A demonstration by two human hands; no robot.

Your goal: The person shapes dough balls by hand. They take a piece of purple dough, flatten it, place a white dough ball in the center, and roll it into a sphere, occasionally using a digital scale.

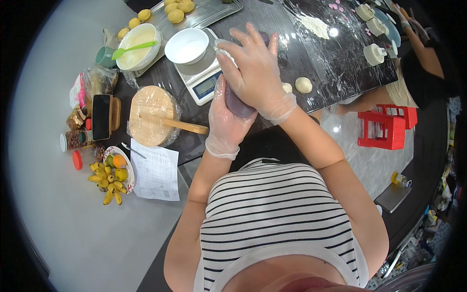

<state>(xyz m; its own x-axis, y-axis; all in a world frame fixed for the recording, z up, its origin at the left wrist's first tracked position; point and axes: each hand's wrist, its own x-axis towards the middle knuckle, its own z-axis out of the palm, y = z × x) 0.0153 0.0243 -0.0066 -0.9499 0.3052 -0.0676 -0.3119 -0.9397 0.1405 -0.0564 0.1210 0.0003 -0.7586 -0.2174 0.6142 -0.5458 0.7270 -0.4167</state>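
Note:
My left hand [229, 118], in a clear plastic glove, cups a ball of purple dough [239, 101] from below. Gloved as well, my right hand [253, 67] lies over the dough with its fingers spread, so the ball is held between both palms and partly hidden. Beyond the right fingers, another purple piece [264, 38] shows in part. A digital kitchen scale [200, 89] sits just past my hands, bearing a white bowl [186, 45]. Right of my right wrist lie a pale dough ball [303, 85] and a second one [287, 87], partly covered by the hand.
A wrapped wooden board [151, 109] with a wooden handle is at left, near a phone [101, 116], a paper sheet [157, 175] and bananas [107, 179]. Behind are a batter bowl [138, 54] and metal tray [211, 16]. Flour [313, 25], plunger moulds [374, 54] and another person's arm [421, 43] are right.

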